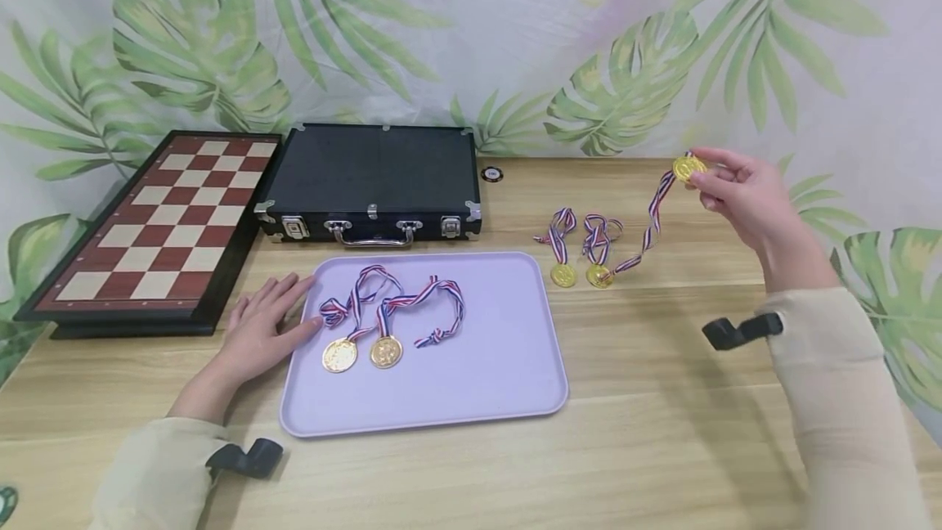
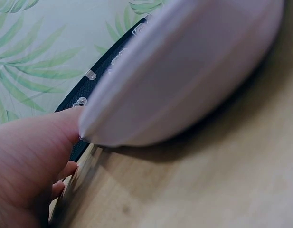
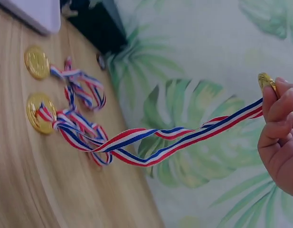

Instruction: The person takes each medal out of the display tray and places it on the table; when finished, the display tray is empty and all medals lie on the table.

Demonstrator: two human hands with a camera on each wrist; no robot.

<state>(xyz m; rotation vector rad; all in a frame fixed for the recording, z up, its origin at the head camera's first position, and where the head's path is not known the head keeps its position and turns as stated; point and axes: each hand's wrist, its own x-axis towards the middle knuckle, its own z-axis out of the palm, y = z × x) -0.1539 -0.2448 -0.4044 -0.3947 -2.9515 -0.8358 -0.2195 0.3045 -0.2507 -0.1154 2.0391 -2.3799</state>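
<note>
Gold metal is shining between my fingertips: my right hand (image 1: 743, 190) is pinching a medal (image 1: 688, 168) up in the air, over the far right part of the wooden bench (image 1: 662, 399). Its striped ribbon (image 1: 651, 223), in red, white and blue, is hanging down to the left and is reaching the bench beside two other medals (image 1: 581, 275), which are lying close together with their ribbons bunched up. In the right wrist view I am seeing the ribbon (image 3: 184, 137) stretching from my fingers (image 3: 279, 107) down to those medals, where it is mixing with their ribbons.

My left hand (image 1: 261, 325) is lying flat on the bench with the fingers straight and a little spread, and it is touching the left edge of the lilac tray (image 1: 500, 366). Two medals with looped ribbons (image 1: 383, 317) are lying in the left half of the tray. In the left wrist view the tray rim (image 2: 184, 80) is sitting just against my thumb.

Behind the tray a closed black case (image 1: 371, 182) is standing, a chessboard (image 1: 158, 227) is lying to its left, and a small round token (image 1: 492, 174) is lying to its right.
</note>
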